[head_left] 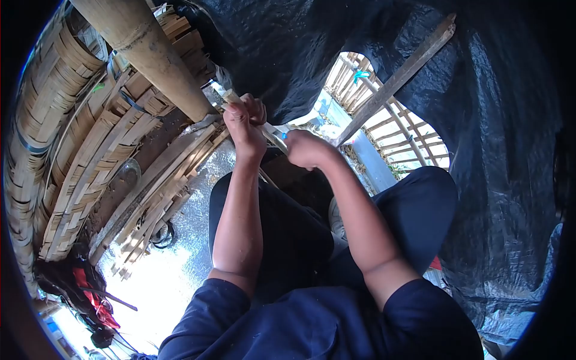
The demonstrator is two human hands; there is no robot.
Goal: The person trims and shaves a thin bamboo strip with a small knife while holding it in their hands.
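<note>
My left hand point(245, 129) is closed around a narrow pale strip point(226, 94), which looks like split bamboo. One end of the strip sticks out beyond my thumb, near the foot of a thick bamboo pole point(165, 66). My right hand point(309, 149) is closed to the right of my left hand, at the other side of the strip. Between the two hands a flat greyish length point(275, 138) shows; whether it is strip or blade I cannot tell. A small blue spot point(284, 135) shows at my right fingers, and what they grip is mostly hidden.
Woven bamboo panels point(90, 138) curve along the left, with loose split bamboo pieces point(159, 207) below. Black plastic sheeting point(498, 198) hangs at the top and right. A wooden stick point(399, 75) slants across the gap, before a bamboo lattice point(405, 135). My crossed legs point(414, 198) lie beneath.
</note>
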